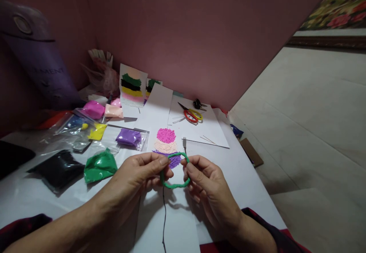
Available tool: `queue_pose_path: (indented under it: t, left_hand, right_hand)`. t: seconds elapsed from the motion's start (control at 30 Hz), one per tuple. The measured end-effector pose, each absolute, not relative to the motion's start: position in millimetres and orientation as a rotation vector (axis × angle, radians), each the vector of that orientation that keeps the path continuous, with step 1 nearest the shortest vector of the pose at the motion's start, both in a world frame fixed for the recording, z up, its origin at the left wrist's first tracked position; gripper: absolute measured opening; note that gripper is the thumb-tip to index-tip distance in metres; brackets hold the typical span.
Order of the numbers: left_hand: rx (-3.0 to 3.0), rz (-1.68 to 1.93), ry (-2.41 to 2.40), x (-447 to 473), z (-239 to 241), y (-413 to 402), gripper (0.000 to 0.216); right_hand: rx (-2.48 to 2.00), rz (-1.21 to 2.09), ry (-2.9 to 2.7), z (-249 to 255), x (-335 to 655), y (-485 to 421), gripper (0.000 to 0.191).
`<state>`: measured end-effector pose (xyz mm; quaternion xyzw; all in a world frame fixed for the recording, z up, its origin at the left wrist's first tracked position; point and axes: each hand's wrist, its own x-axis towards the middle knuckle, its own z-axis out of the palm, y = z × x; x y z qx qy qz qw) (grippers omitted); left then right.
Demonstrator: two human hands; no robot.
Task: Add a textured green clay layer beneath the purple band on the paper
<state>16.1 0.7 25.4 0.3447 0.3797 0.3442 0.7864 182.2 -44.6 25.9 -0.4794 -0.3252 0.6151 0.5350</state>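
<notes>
Both of my hands hold a thin green clay rope point(175, 185) bent into a ring, just above a white sheet point(171, 222). My left hand point(143, 174) pinches the ring's left side between thumb and fingers. My right hand point(204, 182) pinches its right side. Behind the ring lies a clay picture point(166, 143) with pink, cream and purple bands on white paper. A small fork point(184, 143) rests beside it. A black thread point(164, 222) hangs down from the ring area over the sheet.
Bags of clay lie at left: green point(100, 166), black point(58, 169), purple point(129, 136), yellow point(97, 131), magenta point(93, 109). Red-and-yellow scissors point(192, 114) sit on paper at the back. Striped clay cards point(131, 86) lean on the pink wall. The table edge runs along the right.
</notes>
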Motion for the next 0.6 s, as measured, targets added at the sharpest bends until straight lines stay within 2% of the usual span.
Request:
queue_pose_path:
  t: [0.6]
  left_hand:
    - [0.661,0.754,0.714,13.0,23.9,-1.1,0.019]
  right_hand:
    - [-1.169,1.435,-0.744,27.0,180.7,-45.8,0.032]
